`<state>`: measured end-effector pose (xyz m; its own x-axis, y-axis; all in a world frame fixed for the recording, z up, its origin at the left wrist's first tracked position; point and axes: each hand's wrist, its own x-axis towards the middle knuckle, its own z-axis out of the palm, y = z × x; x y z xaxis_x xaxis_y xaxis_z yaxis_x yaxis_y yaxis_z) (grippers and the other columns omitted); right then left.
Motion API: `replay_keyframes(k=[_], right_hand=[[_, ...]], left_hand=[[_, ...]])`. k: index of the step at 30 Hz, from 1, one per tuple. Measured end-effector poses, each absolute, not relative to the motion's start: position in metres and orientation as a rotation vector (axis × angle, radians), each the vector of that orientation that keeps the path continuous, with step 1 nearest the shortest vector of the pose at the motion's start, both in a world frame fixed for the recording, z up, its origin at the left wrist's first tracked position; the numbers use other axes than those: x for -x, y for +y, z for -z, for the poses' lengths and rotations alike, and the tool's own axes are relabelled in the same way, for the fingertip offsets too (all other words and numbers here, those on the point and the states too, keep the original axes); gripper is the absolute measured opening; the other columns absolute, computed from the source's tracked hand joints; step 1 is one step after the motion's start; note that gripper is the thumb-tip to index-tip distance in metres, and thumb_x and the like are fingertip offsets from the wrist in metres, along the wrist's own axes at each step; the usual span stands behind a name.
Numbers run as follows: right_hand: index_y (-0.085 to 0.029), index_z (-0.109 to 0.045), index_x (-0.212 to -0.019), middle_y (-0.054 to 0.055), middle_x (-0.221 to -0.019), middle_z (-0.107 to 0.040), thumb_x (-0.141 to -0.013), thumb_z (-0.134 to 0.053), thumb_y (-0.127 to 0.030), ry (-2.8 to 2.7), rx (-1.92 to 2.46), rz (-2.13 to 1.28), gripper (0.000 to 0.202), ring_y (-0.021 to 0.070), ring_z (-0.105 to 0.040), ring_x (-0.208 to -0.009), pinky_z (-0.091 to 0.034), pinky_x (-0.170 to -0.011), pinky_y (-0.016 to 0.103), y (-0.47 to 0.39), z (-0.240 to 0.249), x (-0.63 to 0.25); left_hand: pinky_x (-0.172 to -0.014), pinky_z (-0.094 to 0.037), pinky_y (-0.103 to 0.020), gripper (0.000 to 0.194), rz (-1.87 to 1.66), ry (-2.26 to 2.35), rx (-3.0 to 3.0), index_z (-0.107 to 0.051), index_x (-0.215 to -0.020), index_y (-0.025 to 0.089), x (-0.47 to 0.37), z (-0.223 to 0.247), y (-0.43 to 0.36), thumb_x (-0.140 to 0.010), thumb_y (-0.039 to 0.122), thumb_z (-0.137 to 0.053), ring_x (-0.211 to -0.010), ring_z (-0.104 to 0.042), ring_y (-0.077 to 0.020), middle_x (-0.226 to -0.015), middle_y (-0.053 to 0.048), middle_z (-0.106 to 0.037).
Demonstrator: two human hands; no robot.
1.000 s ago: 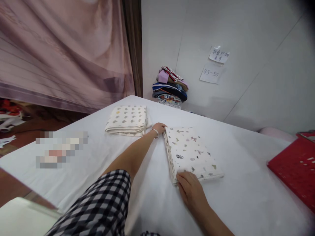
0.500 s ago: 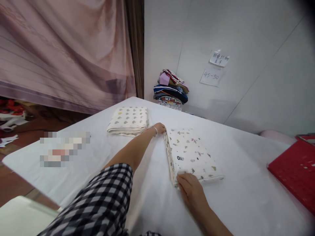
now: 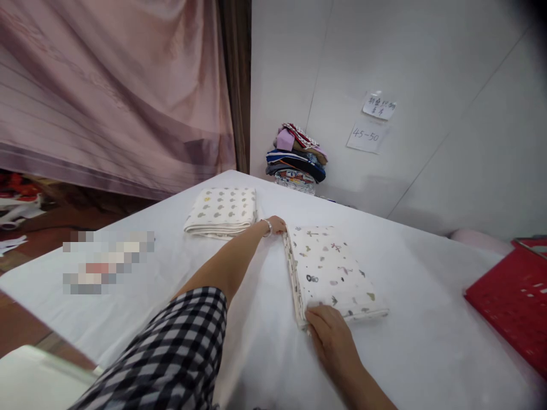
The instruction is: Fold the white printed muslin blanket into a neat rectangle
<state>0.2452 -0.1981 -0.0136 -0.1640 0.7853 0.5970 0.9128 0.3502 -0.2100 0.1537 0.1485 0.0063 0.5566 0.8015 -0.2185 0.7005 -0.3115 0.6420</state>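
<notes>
A folded white cloth (image 3: 333, 267) printed with small plants and animals lies flat on the white-covered table (image 3: 427, 290). My left hand (image 3: 277, 224), with a bracelet at its wrist, reaches out to the cloth's far left corner, fingers closed on the edge. At the near left corner, my right hand (image 3: 329, 330) pinches the layered edge; its fingertips are partly hidden. To the left of my left hand rests a second folded cloth (image 3: 224, 208), white with rows of grey-green motifs and one yellow one.
A stack of folded fabrics (image 3: 296, 159) stands beyond the table by the wall. On the right is a red basket (image 3: 508, 296). A blurred-out patch (image 3: 106, 265) covers something at the table's left. A pink curtain (image 3: 128, 85) hangs behind, and a pale green surface (image 3: 38, 378) sits lower left.
My view has shifted very slightly. Both hands keep their places at the two left corners of the printed cloth, which looks the same.
</notes>
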Motion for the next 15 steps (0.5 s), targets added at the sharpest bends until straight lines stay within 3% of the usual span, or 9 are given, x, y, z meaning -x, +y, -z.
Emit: replay_keyframes(k=[15], right_hand=[[-0.017, -0.056, -0.103, 0.008, -0.094, -0.062, -0.083, -0.042, -0.008, -2.03, 1.488, 0.237, 0.026, 0.0194, -0.057, -0.084, -0.047, -0.075, 0.036, -0.1977, 0.0174, -0.2466]], left_hand=[[-0.055, -0.044, -0.019, 0.01, -0.243, 1.269, -2.047, -0.065, -0.063, 0.015, -0.1518, -0.0089, 0.1398, -0.065, 0.022, -0.059, -0.059, -0.057, -0.0122, -0.057, -0.001, -0.062]])
